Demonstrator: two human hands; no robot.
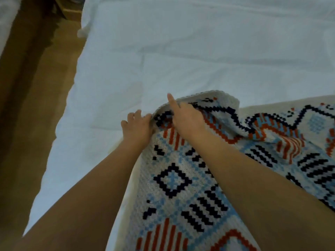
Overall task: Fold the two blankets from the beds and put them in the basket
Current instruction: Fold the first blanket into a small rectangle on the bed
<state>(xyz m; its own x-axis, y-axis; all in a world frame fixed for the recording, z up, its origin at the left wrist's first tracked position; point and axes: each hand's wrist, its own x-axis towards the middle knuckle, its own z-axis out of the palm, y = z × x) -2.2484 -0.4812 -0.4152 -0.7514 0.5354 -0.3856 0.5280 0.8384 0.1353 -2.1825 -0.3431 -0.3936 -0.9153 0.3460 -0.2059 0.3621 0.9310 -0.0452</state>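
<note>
Head view.

1. Blanket [174, 180]: knitted, cream ground with navy, light blue and rust geometric pattern. It lies on the bed, filling the lower right of the view. Its far part runs off the right edge. One edge is lifted off the sheet and curls over in a raised fold just above the hands; the rest lies mostly flat, rumpled to the right of the fold.

2. Left hand [136, 127]: at the left end of the raised fold. The thumb is pressed to the blanket's edge and seems to pinch it. The other fingers are loosely bent over the sheet beside it.

3. Right hand [185, 117]: on top of the fold, just right of the left hand. Its fingers are curled into the cloth and grip it, while the forefinger sticks out straight along the cream border.

4. Bed [181, 51]: white sheet, lightly creased, taking most of the frame.

5. Floor [36, 91]: tan carpet, a strip left of the bed.

6. Second bed [6, 20]: white edge only, far upper left across the floor strip.
</note>
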